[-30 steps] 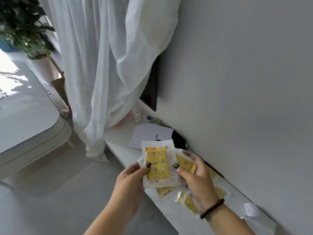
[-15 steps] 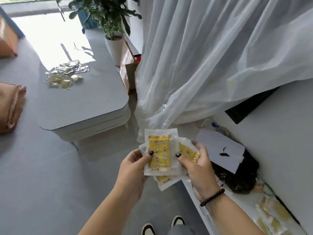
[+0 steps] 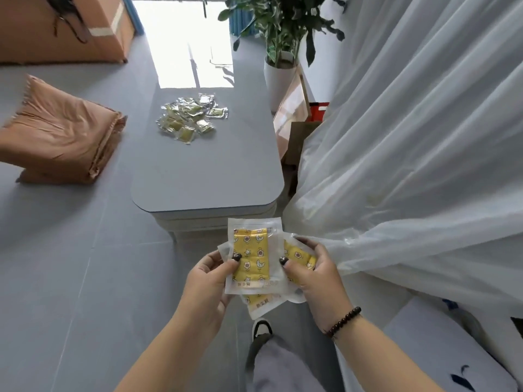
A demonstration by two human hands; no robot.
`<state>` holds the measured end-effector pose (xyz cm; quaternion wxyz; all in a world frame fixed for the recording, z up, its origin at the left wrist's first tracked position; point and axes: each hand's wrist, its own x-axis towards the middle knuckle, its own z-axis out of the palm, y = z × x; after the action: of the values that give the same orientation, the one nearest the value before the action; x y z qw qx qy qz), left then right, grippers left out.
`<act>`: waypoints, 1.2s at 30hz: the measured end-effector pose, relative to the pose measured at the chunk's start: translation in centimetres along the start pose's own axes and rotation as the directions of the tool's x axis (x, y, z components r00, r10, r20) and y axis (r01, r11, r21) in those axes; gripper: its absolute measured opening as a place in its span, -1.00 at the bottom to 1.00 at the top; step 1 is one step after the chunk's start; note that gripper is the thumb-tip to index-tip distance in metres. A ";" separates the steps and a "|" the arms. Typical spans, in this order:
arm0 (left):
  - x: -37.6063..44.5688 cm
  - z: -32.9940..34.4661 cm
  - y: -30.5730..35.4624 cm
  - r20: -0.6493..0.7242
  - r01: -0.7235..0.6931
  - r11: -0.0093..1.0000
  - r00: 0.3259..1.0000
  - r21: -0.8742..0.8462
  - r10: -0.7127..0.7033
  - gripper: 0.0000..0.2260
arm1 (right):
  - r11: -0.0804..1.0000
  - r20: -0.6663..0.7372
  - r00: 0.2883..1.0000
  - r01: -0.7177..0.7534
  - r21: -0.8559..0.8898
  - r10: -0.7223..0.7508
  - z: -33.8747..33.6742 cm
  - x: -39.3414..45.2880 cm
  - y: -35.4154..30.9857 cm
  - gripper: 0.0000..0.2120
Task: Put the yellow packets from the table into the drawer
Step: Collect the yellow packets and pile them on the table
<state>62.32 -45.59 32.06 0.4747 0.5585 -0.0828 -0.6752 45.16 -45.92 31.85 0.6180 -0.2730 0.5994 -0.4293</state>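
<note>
Both hands, left (image 3: 210,281) & right (image 3: 314,275), pinch approx. 3 stacked yellow packets (image 3: 253,257) at lower centre; 10-ish more packets (image 3: 189,117) on desk (image 3: 209,176), upper centre.

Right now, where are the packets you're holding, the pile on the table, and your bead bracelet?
Held yellow packets (image 3: 254,257): head view, patterned front of the top packet.
Packet pile (image 3: 189,117): head view, middle of the heap.
Table (image 3: 203,176): head view, bare top.
Bead bracelet (image 3: 343,321): head view, beads on the wrist.

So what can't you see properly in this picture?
- Head view: the stack of yellow packets is fanned; the top one and both hands, left hand and right hand, hide how many there are.
- The packets on the table are too small and shiny to count.
- No drawer shows anywhere.
- The plant is cut off by the top edge.
</note>
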 end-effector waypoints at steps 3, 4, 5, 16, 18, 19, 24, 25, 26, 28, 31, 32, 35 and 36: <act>3.6 0.0 3.8 -0.042 -0.017 0.999 0.999 -0.039 0.015 -0.84 | 0.998 0.057 0.998 -0.011 -0.056 0.015 3.2 4.6 -2.3 -0.60; 4.8 -0.1 5.0 -0.052 -0.024 0.998 0.998 -0.058 0.021 -0.84 | 0.997 0.072 0.997 -0.013 -0.073 0.018 4.3 6.1 -2.9 -0.58; 5.9 -0.1 6.3 -0.057 -0.031 0.997 0.998 -0.078 0.026 -0.84 | 0.997 0.084 0.996 -0.013 -0.081 0.020 5.5 7.6 -3.6 -0.54; 20.2 -3.5 21.2 -0.050 -0.042 0.999 0.998 -0.002 0.042 -0.74 | 0.988 0.013 0.995 -0.093 -0.120 0.095 19.9 22.9 -7.2 -0.48; 22.8 -3.8 24.0 -0.033 -0.055 0.995 0.998 0.082 0.058 -0.73 | 0.992 -0.007 0.997 -0.080 -0.097 0.080 22.4 25.4 -8.1 -0.56; 24.1 -3.9 25.4 -0.028 -0.065 0.991 0.997 0.121 0.069 -0.73 | 0.992 -0.017 0.997 -0.076 -0.096 0.075 23.6 26.5 -8.6 -0.58; 30.7 -3.6 31.7 0.002 -0.066 0.965 0.998 0.252 0.067 -0.73 | 0.997 -0.060 0.998 -0.035 -0.071 0.031 28.2 32.3 -11.4 -0.63; 32.1 -3.3 32.8 0.003 -0.056 0.964 0.998 0.259 0.057 -0.73 | 0.997 -0.067 0.997 -0.033 -0.069 0.028 28.9 33.6 -11.9 -0.64; 33.5 -3.0 33.7 0.001 -0.048 0.964 0.999 0.261 0.050 -0.72 | 0.997 -0.069 0.997 -0.035 -0.065 0.031 29.5 35.0 -12.4 -0.64; 36.4 -2.4 35.2 -0.020 -0.027 0.968 0.999 0.251 0.033 -0.69 | 0.997 -0.061 0.997 -0.053 -0.062 0.049 30.3 38.1 -13.1 -0.65; 40.2 -1.2 37.4 -0.053 0.019 0.980 0.999 0.199 -0.008 -0.67 | 0.992 -0.044 0.994 -0.107 -0.068 0.104 31.5 42.5 -14.7 -0.67; 41.4 -0.9 38.0 -0.047 0.030 0.980 0.999 0.196 -0.021 -0.72 | 0.991 -0.041 0.993 -0.114 -0.076 0.111 32.0 43.9 -15.2 -0.67; 45.0 0.0 39.9 -0.081 0.077 0.982 0.995 0.172 -0.064 -0.82 | 0.988 -0.032 0.994 -0.109 -0.107 0.106 33.2 47.9 -17.2 -0.68; 46.3 0.1 40.5 -0.095 0.089 0.982 0.993 0.165 -0.074 -0.82 | 0.988 -0.029 0.995 -0.102 -0.119 0.099 33.6 49.2 -17.8 -0.68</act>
<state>87.88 -101.34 26.81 0.4008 0.6291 -0.0959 -0.6591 70.04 -102.68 26.50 0.6142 -0.2741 0.6444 -0.3639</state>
